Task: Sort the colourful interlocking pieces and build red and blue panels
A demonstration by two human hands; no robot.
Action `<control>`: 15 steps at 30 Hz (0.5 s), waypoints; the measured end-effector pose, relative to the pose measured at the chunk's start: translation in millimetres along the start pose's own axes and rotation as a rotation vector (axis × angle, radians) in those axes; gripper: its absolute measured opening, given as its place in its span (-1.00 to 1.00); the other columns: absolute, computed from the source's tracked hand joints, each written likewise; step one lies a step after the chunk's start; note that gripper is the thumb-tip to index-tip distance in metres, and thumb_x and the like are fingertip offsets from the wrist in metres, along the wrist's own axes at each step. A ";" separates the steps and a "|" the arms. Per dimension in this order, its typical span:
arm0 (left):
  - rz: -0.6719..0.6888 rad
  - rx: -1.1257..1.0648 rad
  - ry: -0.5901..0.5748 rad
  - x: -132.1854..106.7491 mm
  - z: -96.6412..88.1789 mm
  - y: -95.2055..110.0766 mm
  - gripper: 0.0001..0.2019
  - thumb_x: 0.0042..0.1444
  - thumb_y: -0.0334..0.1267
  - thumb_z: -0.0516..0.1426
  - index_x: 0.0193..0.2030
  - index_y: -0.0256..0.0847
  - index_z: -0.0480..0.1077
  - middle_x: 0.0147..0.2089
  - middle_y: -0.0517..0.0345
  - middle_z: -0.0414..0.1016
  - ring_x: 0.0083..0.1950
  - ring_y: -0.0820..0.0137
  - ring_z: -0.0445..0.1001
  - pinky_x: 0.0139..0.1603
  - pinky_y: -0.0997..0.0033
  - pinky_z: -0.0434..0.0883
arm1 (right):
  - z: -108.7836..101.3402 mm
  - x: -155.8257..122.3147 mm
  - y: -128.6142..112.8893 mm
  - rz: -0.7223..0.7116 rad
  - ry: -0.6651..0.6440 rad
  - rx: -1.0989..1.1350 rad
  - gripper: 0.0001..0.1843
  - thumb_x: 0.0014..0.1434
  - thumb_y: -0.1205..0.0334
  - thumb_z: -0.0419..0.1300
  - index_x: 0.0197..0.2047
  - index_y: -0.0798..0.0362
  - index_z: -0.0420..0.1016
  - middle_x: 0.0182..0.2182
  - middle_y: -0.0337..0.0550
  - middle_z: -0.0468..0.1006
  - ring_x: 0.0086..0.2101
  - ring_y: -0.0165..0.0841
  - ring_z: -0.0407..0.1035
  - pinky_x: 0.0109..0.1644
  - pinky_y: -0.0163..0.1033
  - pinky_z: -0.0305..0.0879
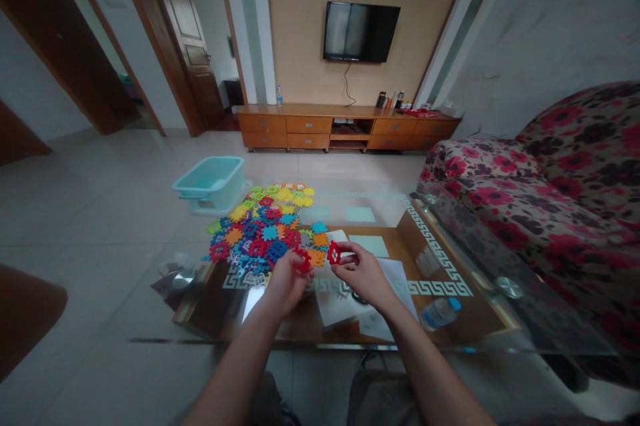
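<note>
My left hand (289, 278) is closed round a red plastic interlocking tile (303, 259) at the near edge of a pile of colourful tiles (265, 226). My right hand (361, 269) pinches a second red tile (333, 252) a little to the right of it. The two red tiles are held close together but apart, above the glass table top (480, 259). Both forearms reach in from the bottom of the view.
A light blue plastic bin (213, 181) stands on the floor beyond the pile. Papers (345, 299) and a water bottle (440, 311) lie on the shelf under the glass. A floral sofa (545, 199) is on the right, a TV cabinet (345, 126) at the far wall.
</note>
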State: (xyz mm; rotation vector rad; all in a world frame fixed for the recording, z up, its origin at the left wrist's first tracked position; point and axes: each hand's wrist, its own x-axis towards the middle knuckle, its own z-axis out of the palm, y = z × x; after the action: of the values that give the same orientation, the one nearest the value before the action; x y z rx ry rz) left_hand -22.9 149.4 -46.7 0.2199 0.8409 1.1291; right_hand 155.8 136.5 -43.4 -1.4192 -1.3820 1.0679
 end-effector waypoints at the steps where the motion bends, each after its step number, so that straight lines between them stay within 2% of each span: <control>1: -0.034 -0.005 -0.033 -0.5 1.3 2.4 -0.78 -0.01 -0.46 0.11 -0.18 -0.24 0.37 -0.46 0.22 0.35 -0.51 0.47 0.37 -0.49 0.50 0.34 | 0.9 -0.8 -1.2 -0.019 -0.001 0.015 -0.51 -0.06 0.25 0.30 -0.01 0.10 0.44 -0.16 -0.06 0.58 -0.38 -0.38 0.47 -0.30 -0.25 0.46; 3: -0.065 0.035 -0.041 -1.0 0.8 6.3 -0.86 0.05 -0.34 0.13 -0.21 -0.26 0.39 -0.48 0.21 0.32 -0.55 0.49 0.31 -0.57 0.52 0.23 | 3.2 -3.9 -4.3 -0.068 0.019 0.019 -0.54 -0.04 0.23 0.31 -0.02 0.09 0.45 -0.08 -0.02 0.54 -0.35 -0.38 0.48 -0.28 -0.24 0.48; 6: -0.071 0.078 -0.030 -2.5 -5.1 9.4 -0.76 0.10 -0.31 0.12 -0.08 -0.28 0.41 -0.49 0.22 0.32 -0.57 0.51 0.27 -0.59 0.54 0.17 | 6.7 -12.3 -11.0 -0.151 0.038 -0.043 -0.58 0.04 0.18 0.31 -0.01 0.06 0.46 -0.06 -0.03 0.51 -0.32 -0.37 0.47 -0.25 -0.22 0.48; 9: -0.083 0.013 -0.063 -7.6 -10.0 10.9 -0.65 0.14 -0.34 0.06 0.08 -0.36 0.37 -0.51 0.22 0.31 -0.56 0.48 0.28 -0.56 0.52 0.23 | 8.8 -21.8 -18.5 -0.222 0.011 -0.134 -0.60 0.08 0.20 0.30 0.02 0.03 0.47 -0.11 -0.06 0.51 -0.31 -0.36 0.46 -0.26 -0.22 0.46; 12: -0.141 -0.062 -0.113 -15.3 -8.9 12.6 -0.55 0.15 -0.39 0.01 0.20 -0.38 0.29 -0.44 0.11 0.41 -0.44 0.40 0.42 -0.38 0.43 0.40 | 9.8 -26.7 -23.7 -0.266 -0.017 -0.184 -0.58 0.09 0.25 0.29 0.05 0.00 0.47 -0.11 -0.09 0.50 -0.30 -0.37 0.45 -0.28 -0.23 0.43; 15: -0.155 -0.074 -0.138 -20.6 -5.9 13.6 -0.55 0.21 -0.38 0.01 0.25 -0.30 0.27 -0.17 -0.07 0.54 -0.17 0.29 0.54 -0.14 0.27 0.49 | 10.5 -26.1 -25.3 -0.301 -0.021 -0.207 -0.56 0.09 0.29 0.27 0.07 -0.02 0.47 -0.11 -0.10 0.48 -0.29 -0.37 0.43 -0.31 -0.25 0.40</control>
State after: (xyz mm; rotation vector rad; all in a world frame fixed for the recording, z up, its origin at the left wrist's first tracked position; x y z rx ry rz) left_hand -39.9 136.2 -33.3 0.1658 0.6811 0.9863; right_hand 138.5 111.0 -21.4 -1.2924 -1.6982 0.7642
